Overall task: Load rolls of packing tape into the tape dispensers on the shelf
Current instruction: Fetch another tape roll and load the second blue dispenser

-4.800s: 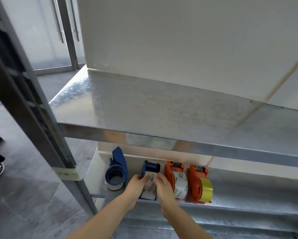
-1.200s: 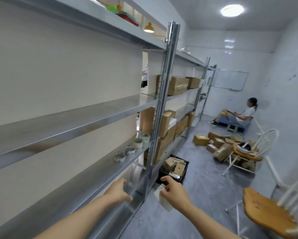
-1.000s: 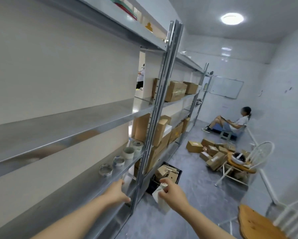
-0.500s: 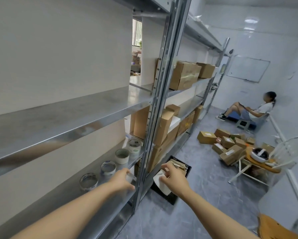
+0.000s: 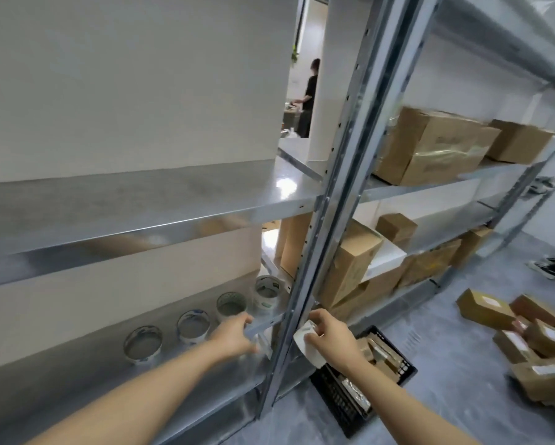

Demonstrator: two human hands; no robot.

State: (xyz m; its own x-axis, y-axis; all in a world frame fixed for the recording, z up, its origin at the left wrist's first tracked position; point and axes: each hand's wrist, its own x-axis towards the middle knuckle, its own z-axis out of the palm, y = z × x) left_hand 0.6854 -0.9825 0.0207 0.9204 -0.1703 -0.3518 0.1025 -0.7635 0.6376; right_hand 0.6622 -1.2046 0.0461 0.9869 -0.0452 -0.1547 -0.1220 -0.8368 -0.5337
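Several tape rolls lie flat in a row on the lower metal shelf (image 5: 77, 374): one clear roll (image 5: 143, 343), another (image 5: 193, 326), a third (image 5: 231, 306) and a white printed one (image 5: 267, 290) by the post. My left hand (image 5: 234, 335) reaches over the shelf's front edge, its fingers loosely extended just in front of the third roll, holding nothing. My right hand (image 5: 332, 340) is off the shelf, right of the post, and grips a white roll-like object (image 5: 308, 346). No tape dispenser is in view.
A steel upright post (image 5: 321, 239) stands between my hands. Cardboard boxes (image 5: 430, 149) fill the shelves to the right. A black crate (image 5: 363, 383) sits on the floor below, more boxes (image 5: 526, 335) lie at right. A person (image 5: 310, 91) stands beyond the gap.
I have moved from the dispensers along the shelf toward the tape rolls. My left hand has slid forward along the shelf edge to the rolls. My right hand still holds the white object.
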